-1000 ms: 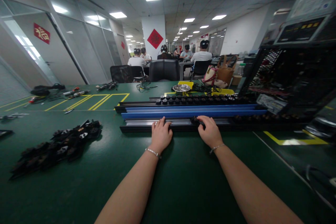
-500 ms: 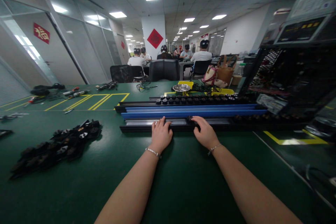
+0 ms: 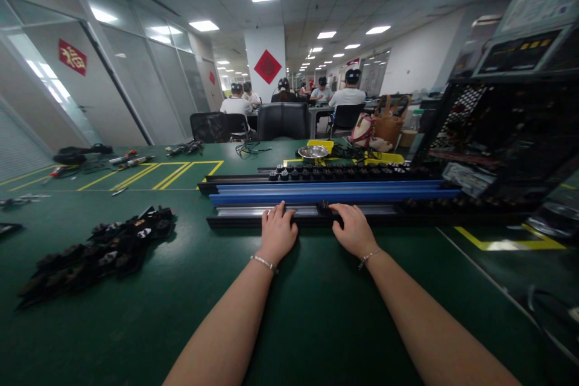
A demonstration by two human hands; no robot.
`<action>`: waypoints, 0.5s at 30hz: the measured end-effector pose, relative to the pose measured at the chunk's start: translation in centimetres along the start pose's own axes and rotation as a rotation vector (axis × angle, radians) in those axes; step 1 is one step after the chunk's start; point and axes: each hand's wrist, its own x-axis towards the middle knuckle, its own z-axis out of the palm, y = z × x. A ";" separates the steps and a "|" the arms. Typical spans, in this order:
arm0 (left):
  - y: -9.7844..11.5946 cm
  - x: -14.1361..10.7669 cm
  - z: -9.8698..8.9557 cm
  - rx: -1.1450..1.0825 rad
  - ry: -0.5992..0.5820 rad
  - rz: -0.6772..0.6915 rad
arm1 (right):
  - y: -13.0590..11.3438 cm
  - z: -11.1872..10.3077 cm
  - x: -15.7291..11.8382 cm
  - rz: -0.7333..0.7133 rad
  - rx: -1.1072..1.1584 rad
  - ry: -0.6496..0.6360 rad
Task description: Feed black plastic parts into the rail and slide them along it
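A long black rail [image 3: 235, 222] with a silvery channel lies across the green table. My left hand [image 3: 278, 230] rests on its near edge, fingers spread over the channel, holding nothing. A small black part [image 3: 324, 207] sits in the channel. My right hand [image 3: 353, 229] is just right of that part, its index fingertip against it and the thumb lower, apart from the finger. Behind this rail lie a blue rail [image 3: 335, 194] and another black rail topped by a row of small black parts [image 3: 316, 175].
A pile of black parts [image 3: 108, 247] lies at the left. Beyond the rails are a metal bowl [image 3: 313, 151], a yellow tray [image 3: 384, 158] and cables [image 3: 251, 148]. An open computer case [image 3: 493, 126] stands at the right. Several people sit farther back.
My right hand and the small black part have shifted very slightly to the left along the rail. My left hand has stayed in place.
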 end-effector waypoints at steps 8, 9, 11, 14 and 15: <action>0.0 -0.1 0.0 -0.017 0.006 -0.016 | -0.3 0.1 0.0 0.008 -0.033 -0.057; 0.0 -0.1 0.0 -0.023 0.009 -0.018 | -0.3 0.1 0.0 0.009 -0.044 -0.062; 0.0 -0.1 0.1 -0.030 0.020 -0.019 | -0.3 0.2 -0.1 0.016 -0.068 -0.070; 0.0 0.0 0.1 -0.034 0.040 -0.015 | -0.4 0.2 -0.1 0.016 -0.102 -0.090; 0.0 0.0 0.2 -0.035 0.045 -0.014 | -0.5 0.2 -0.1 0.014 -0.113 -0.103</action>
